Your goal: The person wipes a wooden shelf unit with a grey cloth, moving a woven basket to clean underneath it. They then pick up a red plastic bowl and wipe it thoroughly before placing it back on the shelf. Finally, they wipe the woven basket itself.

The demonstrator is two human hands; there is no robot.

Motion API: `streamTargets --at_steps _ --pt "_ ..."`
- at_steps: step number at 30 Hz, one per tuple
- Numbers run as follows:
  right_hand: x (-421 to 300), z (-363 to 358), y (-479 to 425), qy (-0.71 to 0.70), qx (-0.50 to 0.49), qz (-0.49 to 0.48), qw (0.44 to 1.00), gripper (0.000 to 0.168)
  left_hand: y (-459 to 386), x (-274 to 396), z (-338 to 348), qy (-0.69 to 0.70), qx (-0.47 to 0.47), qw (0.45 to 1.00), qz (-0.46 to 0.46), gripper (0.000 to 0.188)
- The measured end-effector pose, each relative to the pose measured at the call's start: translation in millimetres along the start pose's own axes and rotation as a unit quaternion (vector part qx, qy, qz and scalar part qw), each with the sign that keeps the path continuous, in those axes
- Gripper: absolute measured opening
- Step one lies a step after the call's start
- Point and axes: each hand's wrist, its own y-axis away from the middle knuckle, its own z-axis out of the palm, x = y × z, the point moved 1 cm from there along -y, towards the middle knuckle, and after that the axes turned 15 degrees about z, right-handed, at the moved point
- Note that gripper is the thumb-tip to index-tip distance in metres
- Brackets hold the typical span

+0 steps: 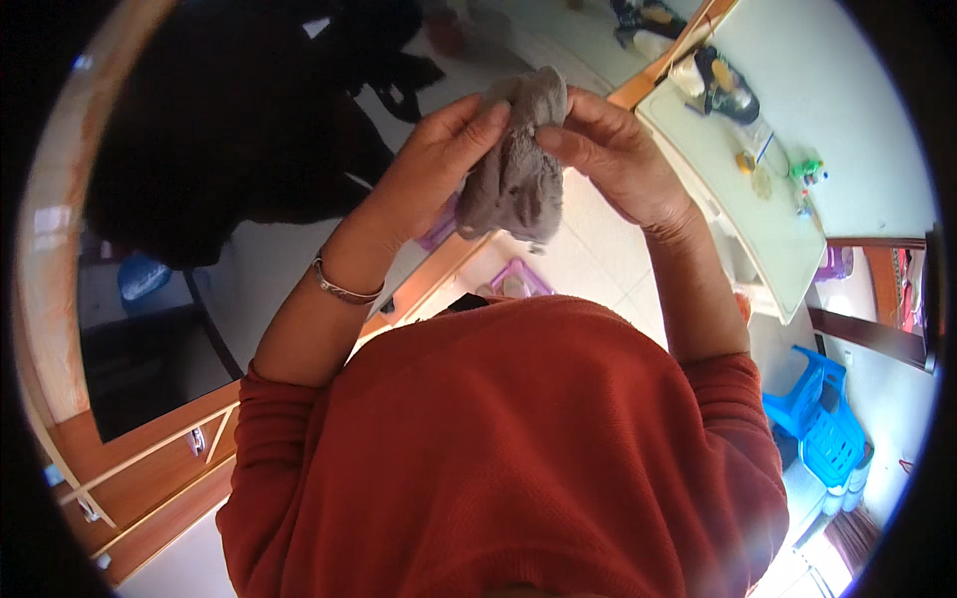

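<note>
A crumpled grey-brown cloth (516, 176) hangs between my two hands, out in front of my chest. My left hand (448, 153) pinches its left side near the top, thumb laid over the fabric. On the other side my right hand (617, 153) grips the upper right edge between thumb and fingers. The cloth's lower end dangles free and looks damp or dirty, though I cannot tell which. Both hands partly cover its upper folds, so its full shape is hidden.
A large dark glossy panel in a wooden frame (164, 418) stands at the left. At the right is a pale tabletop (777, 224) bearing a green-labelled bottle (807, 172) and a tape roll (745, 162). Blue plastic chair (830, 441) lower right; pink plastic item (523, 276) on the tiled floor.
</note>
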Motion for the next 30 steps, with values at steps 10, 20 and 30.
streamTargets --at_steps 10,20,30 --pt "91 -76 -5 0.105 0.102 0.116 0.982 0.026 4 -72 -30 0.075 0.102 0.992 0.013 0.030" --pt "165 -65 -40 0.090 0.109 0.140 0.980 0.063 3 -88 -50 0.129 0.113 0.983 0.069 0.033" --pt "273 -43 -46 -0.444 -0.133 0.285 0.839 0.051 25 -177 -45 0.106 0.135 0.984 -0.057 0.040"
